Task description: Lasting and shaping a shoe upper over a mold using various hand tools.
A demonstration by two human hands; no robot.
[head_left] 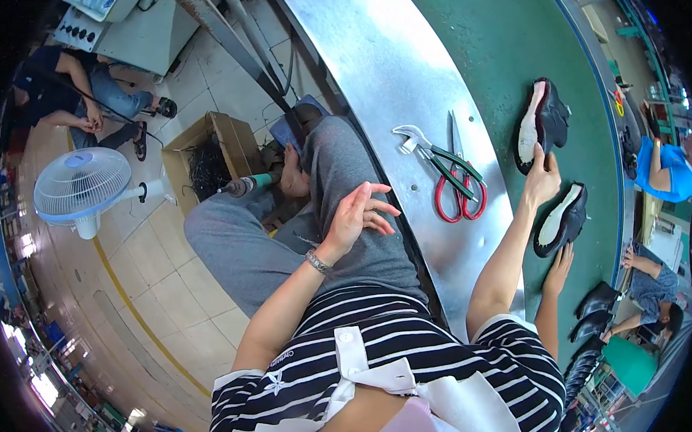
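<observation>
My right hand (544,181) reaches over the green belt and pinches the end of a black shoe (551,121). That shoe lies on its side, its pale underside facing left. A second black shoe (566,222) lies nearer, also with a pale underside, and another person's hand (560,265) touches its near end. My left hand (357,219) is raised above my lap, fingers spread, holding nothing. On the metal ledge (414,72) between my hands rest lasting pincers (441,162) with green handles, crossing red-handled scissors (455,182).
Several black shoes (595,300) stand at the belt's near right. Beyond the belt (485,37) sit other people. To my left are a cardboard box (237,146) of dark scraps, a floor fan (85,185), a metal post (230,37) and a seated person (73,88).
</observation>
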